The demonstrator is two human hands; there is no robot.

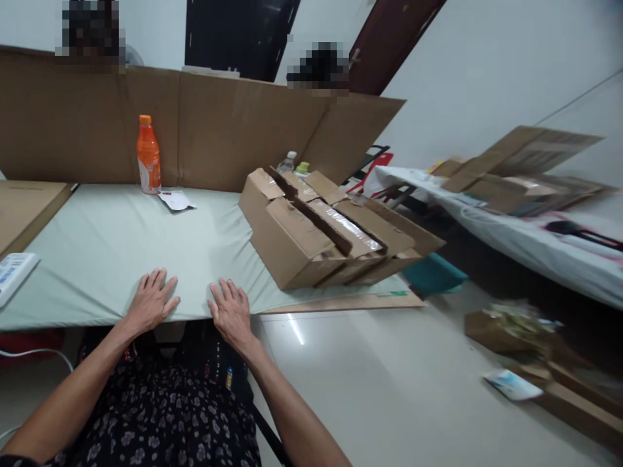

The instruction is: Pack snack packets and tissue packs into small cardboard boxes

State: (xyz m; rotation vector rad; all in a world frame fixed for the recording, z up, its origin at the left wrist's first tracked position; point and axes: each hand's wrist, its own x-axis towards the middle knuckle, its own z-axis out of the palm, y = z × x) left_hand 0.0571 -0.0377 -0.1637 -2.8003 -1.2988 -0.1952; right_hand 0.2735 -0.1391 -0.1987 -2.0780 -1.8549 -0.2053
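Both of my hands rest on the pale green cloth of the table [195,253], close to its front edge. My left hand [150,301] lies palm down with its fingers spread, and nothing is in it. A short gap away, my right hand [231,311] is also palm down, fingers apart and bare. Nearest to the right hand are several open brown cardboard boxes [292,240], standing side by side with flaps up. Farther back stands an orange bottle [148,159] with an orange cap, and a small white paper [176,200] lies beside it.
A tall cardboard panel [224,133] walls off the table's back; two blurred heads show beyond. At the left are a cardboard box [29,201] and a white power strip [17,272]. Another table [525,240] holds cardboard at right. Boxes [491,331] sit on the floor.
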